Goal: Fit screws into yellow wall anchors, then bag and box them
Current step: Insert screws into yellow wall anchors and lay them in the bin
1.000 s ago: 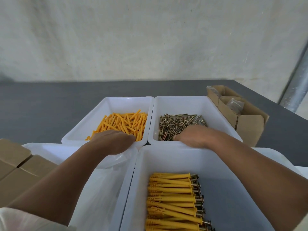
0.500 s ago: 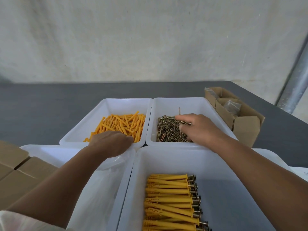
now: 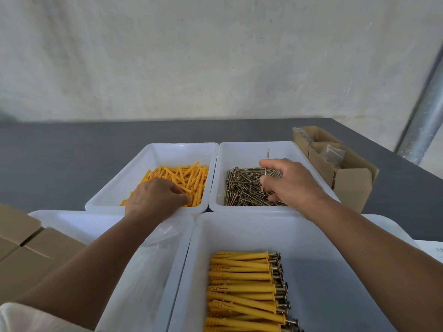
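The dark worktop (image 3: pixel 60 159) lies bare across the middle band of the frame, behind the anchor bin (image 3: pixel 153 149) and screw bin (image 3: pixel 282 146) and to their left, open up to the wall (image 3: pixel 215 56). These two and the nearer left bin (image 3: pixel 72 219) and nearer right bin (image 3: pixel 335 236) stand with rims touching, so each is open only from above. An open cardboard box (image 3: pixel 352 188) stands just beside the screw bin at right, and closed cardboard boxes (image 3: pixel 28 255) fill the lower left.

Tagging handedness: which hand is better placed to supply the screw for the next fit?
Right. The right hand pinches a screw, raised above the screw pile. The left hand curls over loose yellow anchors; any hold there is hidden.
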The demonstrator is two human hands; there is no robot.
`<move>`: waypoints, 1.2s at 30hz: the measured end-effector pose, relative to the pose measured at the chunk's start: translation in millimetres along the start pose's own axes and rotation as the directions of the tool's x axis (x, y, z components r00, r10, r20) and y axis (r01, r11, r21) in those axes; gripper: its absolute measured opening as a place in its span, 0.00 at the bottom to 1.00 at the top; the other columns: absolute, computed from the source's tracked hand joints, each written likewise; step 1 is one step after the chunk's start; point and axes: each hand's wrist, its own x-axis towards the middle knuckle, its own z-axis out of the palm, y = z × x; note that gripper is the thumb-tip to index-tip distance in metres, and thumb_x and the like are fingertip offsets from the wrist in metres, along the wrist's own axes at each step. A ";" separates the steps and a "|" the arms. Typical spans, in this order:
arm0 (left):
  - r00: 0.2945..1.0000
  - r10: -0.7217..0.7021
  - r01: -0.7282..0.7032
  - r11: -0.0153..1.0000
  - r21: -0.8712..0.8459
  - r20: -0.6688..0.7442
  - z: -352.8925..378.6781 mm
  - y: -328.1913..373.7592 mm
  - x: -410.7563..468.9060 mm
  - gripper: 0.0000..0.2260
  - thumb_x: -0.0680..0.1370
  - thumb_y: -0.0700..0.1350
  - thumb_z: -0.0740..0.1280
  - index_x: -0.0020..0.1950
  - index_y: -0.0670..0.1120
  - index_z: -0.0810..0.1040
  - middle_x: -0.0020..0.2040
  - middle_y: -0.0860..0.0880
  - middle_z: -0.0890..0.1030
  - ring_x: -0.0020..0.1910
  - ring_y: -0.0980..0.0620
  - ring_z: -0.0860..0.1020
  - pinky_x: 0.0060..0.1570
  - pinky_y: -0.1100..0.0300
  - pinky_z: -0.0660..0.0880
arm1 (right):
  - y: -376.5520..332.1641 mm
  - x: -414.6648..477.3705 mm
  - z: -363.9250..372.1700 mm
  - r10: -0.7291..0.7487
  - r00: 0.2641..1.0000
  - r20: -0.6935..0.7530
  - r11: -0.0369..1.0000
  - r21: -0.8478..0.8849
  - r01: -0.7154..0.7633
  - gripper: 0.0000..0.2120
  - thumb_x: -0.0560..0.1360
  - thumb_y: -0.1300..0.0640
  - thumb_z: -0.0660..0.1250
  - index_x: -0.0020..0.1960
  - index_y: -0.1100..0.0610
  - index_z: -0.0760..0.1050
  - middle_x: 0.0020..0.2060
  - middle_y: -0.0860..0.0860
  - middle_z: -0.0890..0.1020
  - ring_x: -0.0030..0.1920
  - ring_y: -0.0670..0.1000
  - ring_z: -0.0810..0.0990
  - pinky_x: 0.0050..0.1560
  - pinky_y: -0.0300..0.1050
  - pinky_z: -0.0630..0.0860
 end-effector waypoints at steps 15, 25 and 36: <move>0.999 -0.034 0.004 0.765 -0.644 -0.034 -13.5 10.4 -7.2 0.19 0.72 0.40 0.74 0.62 0.47 0.76 0.42 0.48 0.84 0.42 0.48 0.83 0.46 0.50 0.81 | 5.1 -0.8 0.4 -0.027 0.996 -0.085 0.999 -0.038 0.024 0.15 0.77 0.62 0.67 0.59 0.44 0.76 0.54 0.43 0.75 0.29 0.48 0.83 0.32 0.37 0.78; 0.928 0.185 0.289 0.193 -0.938 0.324 -8.6 46.8 -33.1 0.16 0.75 0.30 0.67 0.63 0.37 0.72 0.39 0.43 0.81 0.40 0.46 0.85 0.36 0.57 0.81 | 0.0 -5.8 1.4 -0.017 0.996 -0.091 1.000 0.024 0.019 0.21 0.77 0.64 0.66 0.68 0.49 0.72 0.44 0.48 0.80 0.32 0.51 0.84 0.42 0.48 0.83; 0.898 0.201 0.386 0.067 -0.920 0.391 -5.5 43.6 -31.6 0.05 0.77 0.29 0.65 0.51 0.36 0.74 0.33 0.42 0.82 0.39 0.47 0.85 0.35 0.57 0.81 | -46.6 -55.5 -7.4 -0.148 0.909 0.391 0.989 0.033 0.146 0.19 0.75 0.63 0.69 0.53 0.37 0.74 0.37 0.45 0.83 0.36 0.52 0.85 0.39 0.45 0.83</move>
